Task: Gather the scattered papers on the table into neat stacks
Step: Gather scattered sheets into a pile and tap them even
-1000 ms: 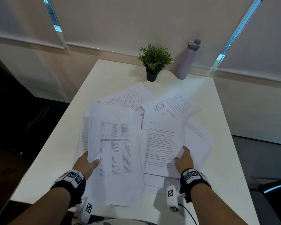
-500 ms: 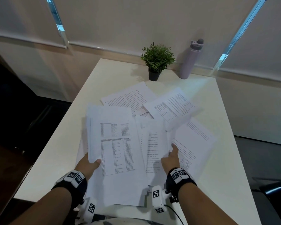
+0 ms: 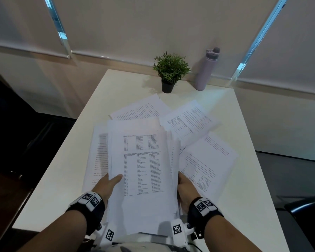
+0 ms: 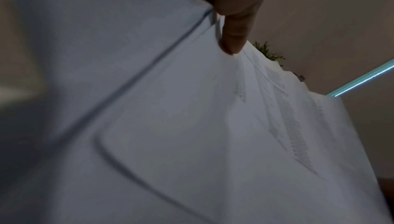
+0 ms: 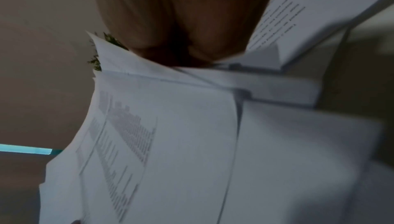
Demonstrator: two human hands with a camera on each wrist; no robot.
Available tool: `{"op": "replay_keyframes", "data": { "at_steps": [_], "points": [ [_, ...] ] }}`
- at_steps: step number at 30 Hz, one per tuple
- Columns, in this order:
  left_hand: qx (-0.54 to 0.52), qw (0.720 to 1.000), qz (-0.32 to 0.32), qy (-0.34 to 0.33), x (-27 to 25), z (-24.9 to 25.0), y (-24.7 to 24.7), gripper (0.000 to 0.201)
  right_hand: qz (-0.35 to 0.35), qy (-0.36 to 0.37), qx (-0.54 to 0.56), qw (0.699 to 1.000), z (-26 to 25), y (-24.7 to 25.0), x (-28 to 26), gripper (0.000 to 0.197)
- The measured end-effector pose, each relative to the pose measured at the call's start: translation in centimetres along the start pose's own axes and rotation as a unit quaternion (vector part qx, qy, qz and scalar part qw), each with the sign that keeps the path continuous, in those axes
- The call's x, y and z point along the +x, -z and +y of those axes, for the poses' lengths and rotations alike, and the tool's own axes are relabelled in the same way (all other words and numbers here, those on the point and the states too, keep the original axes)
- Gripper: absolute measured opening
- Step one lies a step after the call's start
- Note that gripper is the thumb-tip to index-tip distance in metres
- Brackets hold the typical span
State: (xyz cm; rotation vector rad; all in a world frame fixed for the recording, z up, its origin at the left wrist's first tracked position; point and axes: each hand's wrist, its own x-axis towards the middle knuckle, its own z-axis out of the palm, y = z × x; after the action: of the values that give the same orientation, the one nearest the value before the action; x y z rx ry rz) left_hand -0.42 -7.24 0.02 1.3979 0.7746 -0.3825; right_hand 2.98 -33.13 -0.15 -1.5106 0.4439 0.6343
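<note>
The bundle of white printed paper sheets (image 3: 144, 170) is held above the white table (image 3: 244, 206), pinched by the left hand (image 3: 105, 186) and gripped by the right hand (image 3: 185, 190), which has been brought inward since a second ago. Three loose printed sheets (image 3: 205, 159) remain uncollected beside it.

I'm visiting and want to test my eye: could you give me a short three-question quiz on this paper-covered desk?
1. True or false: the small green potted plant stands left of the tall lilac water bottle.
2. Which hand's thumb lies on top of the white printed paper bundle: A left hand, B right hand?
3. Fill in: the printed sheets beyond the bundle lie ___ on the white table.

Key: 1 true; 2 A; 3 scattered.
</note>
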Motion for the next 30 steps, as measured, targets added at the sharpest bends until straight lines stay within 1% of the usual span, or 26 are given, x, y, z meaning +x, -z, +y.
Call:
{"op": "replay_keyframes", "data": {
  "at_steps": [1, 2, 3, 4, 5, 6, 7, 8, 10, 12, 14, 17, 20, 22, 24, 25, 27, 28, 30],
  "points": [
    [0.007, 1.000, 0.001, -0.021, -0.4, 0.4, -0.2, 0.045, -0.011, -0.008, 0.026, 1.000, -0.5, -0.2, -0.4, 0.027],
    [0.022, 0.999, 0.005, -0.049, -0.9, 0.8, -0.4, 0.043, -0.018, -0.021, 0.046, 0.999, -1.0, -0.3, -0.7, 0.023],
    [0.050, 0.995, 0.016, -0.082, -1.3, 1.3, -0.6, 0.044, -0.014, -0.037, 0.052, 0.998, -1.6, -0.3, -1.0, 0.033],
    [0.089, 0.989, 0.031, -0.115, -1.9, 2.0, -0.9, 0.050, -0.014, -0.035, 0.043, 0.998, -2.1, -0.4, -1.0, 0.044],
    [0.126, 0.980, 0.048, -0.147, -2.5, 2.9, -1.2, 0.057, -0.016, -0.013, 0.013, 1.000, -2.9, -0.7, -1.3, 0.048],
    [0.144, 0.972, 0.062, -0.174, -3.3, 4.0, -1.5, 0.063, -0.011, 0.034, -0.027, 0.999, -3.6, -1.0, -1.3, 0.044],
    [0.138, 0.968, 0.065, -0.200, -4.1, 5.1, -1.8, 0.067, 0.004, 0.086, -0.055, 0.995, -4.7, -1.3, -1.7, 0.042],
    [0.124, 0.964, 0.065, -0.225, -4.8, 6.3, -2.1, 0.070, 0.025, 0.131, -0.067, 0.989, -5.8, -1.5, -2.0, 0.044],
    [0.109, 0.952, 0.074, -0.276, -5.8, 8.3, -2.5, 0.070, 0.062, 0.208, -0.039, 0.975, -8.3, -1.7, -2.8, 0.043],
    [0.095, 0.943, 0.085, -0.308, -6.2, 9.8, -2.7, 0.061, 0.075, 0.266, -0.001, 0.961, -10.0, -1.8, -3.7, 0.043],
    [0.062, 0.944, 0.083, -0.313, -6.1, 10.4, -2.8, 0.054, 0.073, 0.296, 0.029, 0.952, -10.7, -1.9, -4.1, 0.048],
    [0.046, 0.952, 0.078, -0.294, -5.7, 10.0, -2.7, 0.042, 0.075, 0.294, 0.040, 0.952, -10.1, -2.0, -4.1, 0.046],
    [0.054, 0.956, 0.068, -0.281, -5.6, 9.2, -2.7, 0.040, 0.072, 0.306, 0.037, 0.949, -9.6, -2.0, -4.6, 0.044],
    [0.058, 0.957, 0.048, -0.282, -5.7, 9.2, -2.9, 0.039, 0.063, 0.342, 0.047, 0.936, -10.2, -1.8, -5.2, 0.050],
    [0.055, 0.956, 0.042, -0.284, -5.8, 9.4, -3.0, 0.037, 0.062, 0.408, 0.059, 0.909, -11.3, -1.5, -5.7, 0.063],
    [0.052, 0.956, 0.043, -0.287, -5.8, 9.6, -3.1, 0.037, 0.067, 0.449, 0.040, 0.890, -12.0, -1.3, -6.0, 0.071],
    [0.049, 0.954, 0.047, -0.293, -5.9, 9.8, -3.1, 0.036, 0.092, 0.522, -0.067, 0.845, -13.2, -1.1, -6.1, 0.082],
    [0.050, 0.953, 0.048, -0.294, -6.0, 9.8, -3.0, 0.035, 0.107, 0.549, -0.139, 0.817, -13.6, -1.0, -6.1, 0.083],
    [0.046, 0.955, 0.044, -0.291, -6.1, 9.6, -2.9, 0.032, 0.133, 0.580, -0.261, 0.760, -14.0, -0.8, -5.9, 0.073]
  ]
}}
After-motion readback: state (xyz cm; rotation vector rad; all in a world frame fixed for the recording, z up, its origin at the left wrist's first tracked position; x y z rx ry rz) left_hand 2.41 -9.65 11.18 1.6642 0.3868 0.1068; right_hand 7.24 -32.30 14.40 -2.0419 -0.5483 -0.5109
